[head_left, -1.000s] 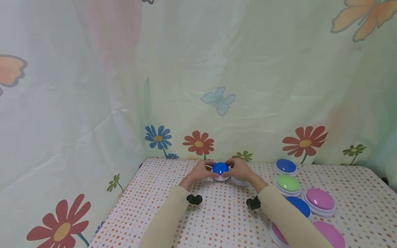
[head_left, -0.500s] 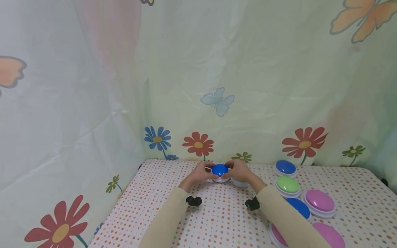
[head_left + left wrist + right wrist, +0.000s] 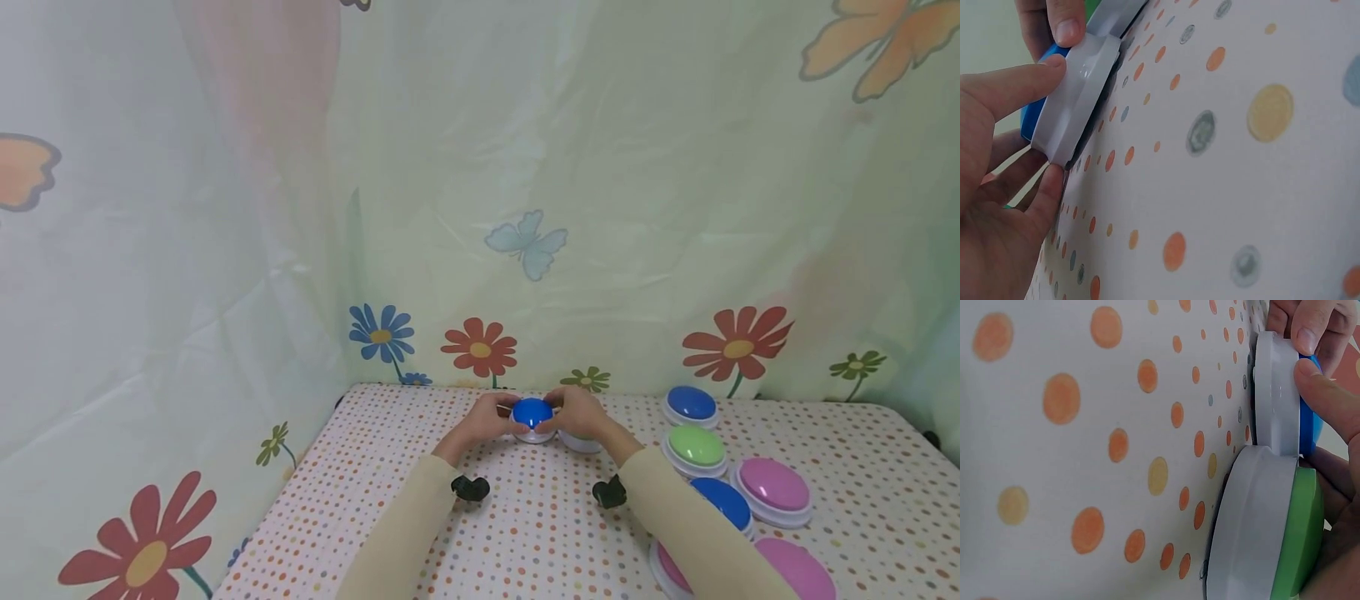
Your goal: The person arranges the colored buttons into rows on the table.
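Note:
A blue dome push button (image 3: 532,412) with a white round base sits near the back edge of the dotted tabletop, between both hands. My left hand (image 3: 483,419) grips its left side, thumb at the front and fingers round the base, as the left wrist view shows. From the right, my right hand (image 3: 579,412) holds the same button, its thumb (image 3: 1310,369) on the rim by the blue dome. A green push button (image 3: 1300,531) stands right against the blue one, below the right hand; in the head view that hand hides most of its dome.
Several more push buttons stand at the right: a blue one (image 3: 691,403) at the back, a green one (image 3: 697,446), another blue one (image 3: 722,502) and pink ones (image 3: 775,484). The right sleeve (image 3: 697,521) partly covers some. A flowered curtain (image 3: 630,167) hangs behind the table (image 3: 525,542).

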Available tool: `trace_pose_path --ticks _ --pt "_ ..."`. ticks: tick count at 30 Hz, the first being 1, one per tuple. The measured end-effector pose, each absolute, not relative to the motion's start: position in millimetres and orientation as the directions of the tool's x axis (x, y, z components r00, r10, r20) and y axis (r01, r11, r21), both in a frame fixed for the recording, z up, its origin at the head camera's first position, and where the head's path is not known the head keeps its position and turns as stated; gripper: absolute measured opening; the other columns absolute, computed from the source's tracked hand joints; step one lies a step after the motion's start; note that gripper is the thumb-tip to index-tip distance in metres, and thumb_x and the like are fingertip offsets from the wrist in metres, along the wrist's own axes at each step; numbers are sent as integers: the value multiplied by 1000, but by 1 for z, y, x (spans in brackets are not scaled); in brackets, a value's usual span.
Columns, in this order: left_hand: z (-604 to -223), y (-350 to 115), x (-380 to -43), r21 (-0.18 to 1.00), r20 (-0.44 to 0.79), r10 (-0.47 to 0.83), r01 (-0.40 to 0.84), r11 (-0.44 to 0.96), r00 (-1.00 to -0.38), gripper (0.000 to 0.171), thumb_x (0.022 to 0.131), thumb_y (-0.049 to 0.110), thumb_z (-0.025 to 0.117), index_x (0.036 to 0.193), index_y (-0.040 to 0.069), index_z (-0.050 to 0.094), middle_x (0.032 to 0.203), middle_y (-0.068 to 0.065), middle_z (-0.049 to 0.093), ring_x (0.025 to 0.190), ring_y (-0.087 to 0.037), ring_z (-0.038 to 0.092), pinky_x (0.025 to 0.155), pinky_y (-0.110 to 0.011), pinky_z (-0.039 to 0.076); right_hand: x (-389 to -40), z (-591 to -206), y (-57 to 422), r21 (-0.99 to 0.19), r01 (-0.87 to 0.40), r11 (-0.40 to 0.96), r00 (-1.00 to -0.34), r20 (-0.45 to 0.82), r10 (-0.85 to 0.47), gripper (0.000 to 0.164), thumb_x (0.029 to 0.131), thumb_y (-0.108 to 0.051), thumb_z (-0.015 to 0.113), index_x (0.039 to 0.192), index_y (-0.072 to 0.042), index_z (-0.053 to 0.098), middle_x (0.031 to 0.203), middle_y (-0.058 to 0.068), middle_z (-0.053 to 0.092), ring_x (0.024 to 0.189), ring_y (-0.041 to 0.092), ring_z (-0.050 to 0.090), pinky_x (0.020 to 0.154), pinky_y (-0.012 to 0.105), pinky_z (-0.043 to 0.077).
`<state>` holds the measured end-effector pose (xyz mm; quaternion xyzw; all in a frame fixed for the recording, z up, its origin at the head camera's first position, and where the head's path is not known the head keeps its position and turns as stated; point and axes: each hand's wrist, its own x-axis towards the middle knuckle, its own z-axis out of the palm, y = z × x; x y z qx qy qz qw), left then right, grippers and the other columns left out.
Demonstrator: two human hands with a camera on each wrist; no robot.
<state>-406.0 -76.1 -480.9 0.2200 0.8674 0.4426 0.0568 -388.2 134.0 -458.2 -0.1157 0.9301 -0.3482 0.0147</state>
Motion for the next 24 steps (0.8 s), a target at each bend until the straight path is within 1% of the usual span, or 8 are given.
trace_pose_path --ticks 5,9,16,24 --pt "-483 -77 -406 794 88 443 331 509 -892 53 84 22 79 131 7 59 122 -6 62 106 -21 59 89 -31 51 -387 -457 133 -643 -202 739 -972 39 -232 58 75 -30 85 120 0 64 115 13 65 106 32 60 89 50 49" --pt "-484 -77 -406 799 83 434 320 509 -897 55 83 25 79 131 8 58 123 -6 62 108 -22 59 91 -34 50 -384 -454 132 -643 -185 744 -976 29 -218 58 75 -29 85 121 0 64 116 15 65 108 33 59 91 52 47" --pt "-489 -77 -407 804 85 414 308 508 -906 55 82 25 80 130 8 60 121 -5 63 106 -20 59 90 -33 50 -383 -456 132 -649 -153 745 -981 7 -195 59 74 -29 86 122 0 64 117 15 65 109 34 58 92 53 46" --pt "-489 -76 -406 846 33 361 218 486 -932 60 79 28 82 131 9 59 119 -1 62 105 -20 57 90 -37 50 -385 -458 132 -658 -151 738 -982 15 -187 61 74 -29 86 122 0 64 117 14 65 109 33 58 91 53 46"
